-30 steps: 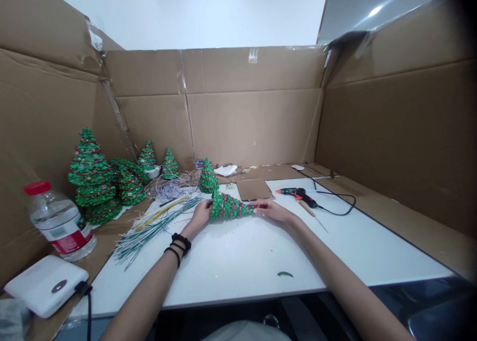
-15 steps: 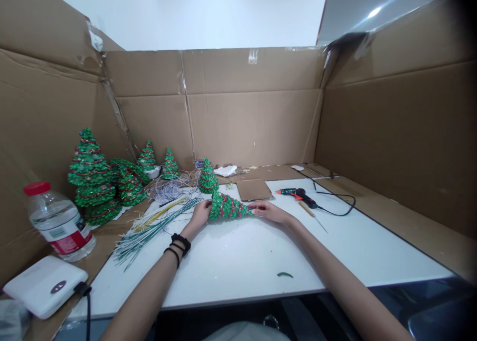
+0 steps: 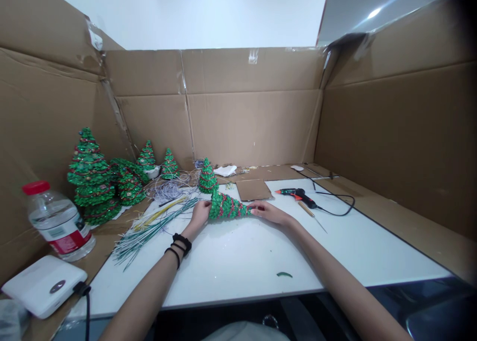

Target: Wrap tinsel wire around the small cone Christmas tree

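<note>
A small green Christmas tree (image 3: 230, 207) wound with red garland lies on its side between my hands, low over the white board (image 3: 238, 261). My left hand (image 3: 201, 212) grips its wide base, with the fingertips partly hidden behind it. At the pointed tip, my right hand (image 3: 263, 209) closes thumb and fingers on the tree. Just behind stands another small green tree (image 3: 207, 176), upright. A bundle of green and white wires (image 3: 149, 234) fans out left of my left hand. Beyond my right hand is a square of brown cardboard (image 3: 255, 190).
A black and orange glue gun (image 3: 298, 196) with its cord and a wooden-handled awl (image 3: 307, 210) lie at right. More trees (image 3: 90, 172), tangled wire (image 3: 171, 188), a water bottle (image 3: 61, 221) and a white power bank (image 3: 44, 286) stand at left. Cardboard walls (image 3: 253, 122) enclose the board.
Almost nothing differs. Both hands keep their hold on the lying tree, and the whole view has shifted very slightly.
</note>
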Motion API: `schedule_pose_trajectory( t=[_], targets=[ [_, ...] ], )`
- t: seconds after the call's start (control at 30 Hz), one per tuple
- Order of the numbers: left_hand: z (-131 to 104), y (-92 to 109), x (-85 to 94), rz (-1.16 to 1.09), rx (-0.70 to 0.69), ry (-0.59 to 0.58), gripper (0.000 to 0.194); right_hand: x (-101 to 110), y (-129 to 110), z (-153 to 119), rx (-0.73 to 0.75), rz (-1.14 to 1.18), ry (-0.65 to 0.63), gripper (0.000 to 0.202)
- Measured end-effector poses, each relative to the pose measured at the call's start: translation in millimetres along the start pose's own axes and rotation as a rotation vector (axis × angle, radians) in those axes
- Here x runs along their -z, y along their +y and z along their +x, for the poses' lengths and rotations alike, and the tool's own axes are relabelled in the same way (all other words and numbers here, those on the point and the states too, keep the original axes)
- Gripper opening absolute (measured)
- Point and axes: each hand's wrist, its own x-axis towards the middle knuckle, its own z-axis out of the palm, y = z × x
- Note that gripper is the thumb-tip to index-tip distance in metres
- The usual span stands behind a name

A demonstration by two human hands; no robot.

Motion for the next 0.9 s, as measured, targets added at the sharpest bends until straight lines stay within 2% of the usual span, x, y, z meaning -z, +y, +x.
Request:
schedule_pose_trajectory(
  t=[0.33, 0.53, 0.67, 0.9],
  targets=[
    [2.8, -4.2, -0.5, -0.059, 0.080, 0.040, 0.021, -2.6, 0.5, -0.7, -0.030, -0.015, 0.016, 0.049],
    [5.1, -6.9, -0.7, -0.221, 0.071, -0.051, 0.020, -1.0, -6.0, -2.6, -0.036, 0.054, -0.046, 0.050],
    [3.8, -5.5, -0.2, -0.333, 0.079, -0.096, 0.017, -2.2, -6.8, -1.0, -0.058, 0.053, -0.019, 0.053],
    [-1.9, 1.5, -0.5, -0.463, 0.161, -0.067, 0.011, -5.8, -8.1, 0.0, -0.025, 0.044, -0.016, 0.047]
  ],
)
